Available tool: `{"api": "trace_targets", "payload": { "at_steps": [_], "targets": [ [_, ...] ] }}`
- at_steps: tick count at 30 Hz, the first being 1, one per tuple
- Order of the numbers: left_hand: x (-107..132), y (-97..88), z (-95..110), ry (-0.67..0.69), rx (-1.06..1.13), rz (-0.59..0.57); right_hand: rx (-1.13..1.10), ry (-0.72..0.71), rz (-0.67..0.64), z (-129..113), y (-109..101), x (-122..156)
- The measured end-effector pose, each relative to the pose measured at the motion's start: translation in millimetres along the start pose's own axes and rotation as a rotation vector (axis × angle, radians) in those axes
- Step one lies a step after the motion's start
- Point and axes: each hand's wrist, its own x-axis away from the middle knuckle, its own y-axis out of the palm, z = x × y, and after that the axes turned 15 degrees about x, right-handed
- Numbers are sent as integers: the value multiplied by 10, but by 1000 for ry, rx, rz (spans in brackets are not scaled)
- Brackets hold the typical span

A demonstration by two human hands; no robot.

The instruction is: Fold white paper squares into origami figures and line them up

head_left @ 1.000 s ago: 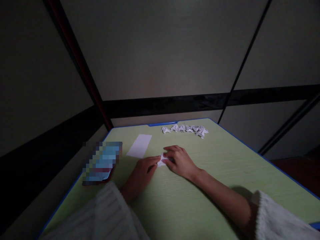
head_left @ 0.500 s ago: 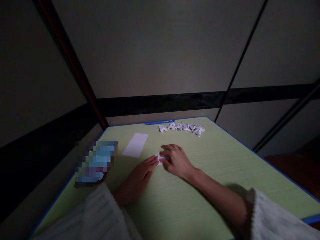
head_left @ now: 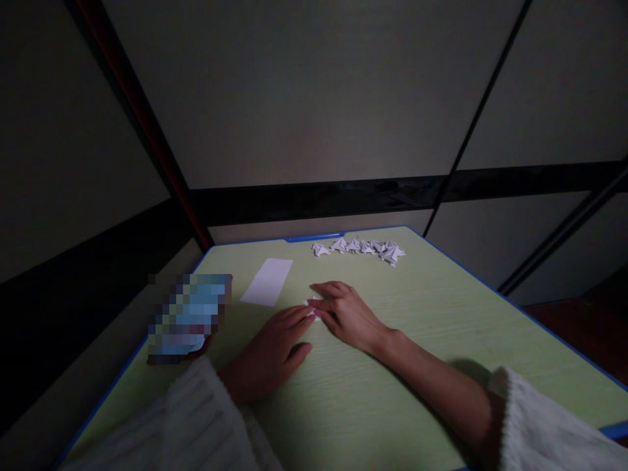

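A small white folded paper piece point(head_left: 312, 305) lies on the pale green table point(head_left: 441, 327), mostly covered by my fingers. My right hand point(head_left: 346, 313) lies flat over it with fingers stretched out, pressing it down. My left hand point(head_left: 272, 350) rests flat on the table just left of the piece, its fingertips touching the paper's edge. Both arms wear white knitted sleeves.
A flat white paper strip point(head_left: 267, 282) lies left of the hands. A row of several small white folded paper figures point(head_left: 360, 248) stands along the table's far edge. A blurred blue-and-red object point(head_left: 189, 317) sits at the left edge. Dark wall panels surround the table.
My fingers have flattened over the folded piece, so less of it shows. My left hand has spread and lowered onto the table. The view shifted slightly.
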Motion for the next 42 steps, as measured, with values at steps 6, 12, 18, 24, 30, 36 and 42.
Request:
{"api": "trace_targets", "payload": {
  "at_steps": [6,12,18,24,30,36,42],
  "targets": [
    [-32,-33,-32,58,30,40,42,89,-61,-12,-6,8],
    [-37,-47,89,68,-130,31,23,123,-117,2,-17,-1],
    [-49,-67,151,72,-229,3,12,124,-119,-7,-22,-1],
    [-62,-140,-10,70,-67,43,-7,62,-107,30,-33,-14],
    [-53,-98,-21,120,-95,-23,-83,188,-8,70,-27,-1],
    [-50,-85,18,83,-73,-65,-76,359,-101,47,-30,10],
    [-63,-99,41,127,-85,-82,-212,411,-93,-17,-11,0]
  ]
}}
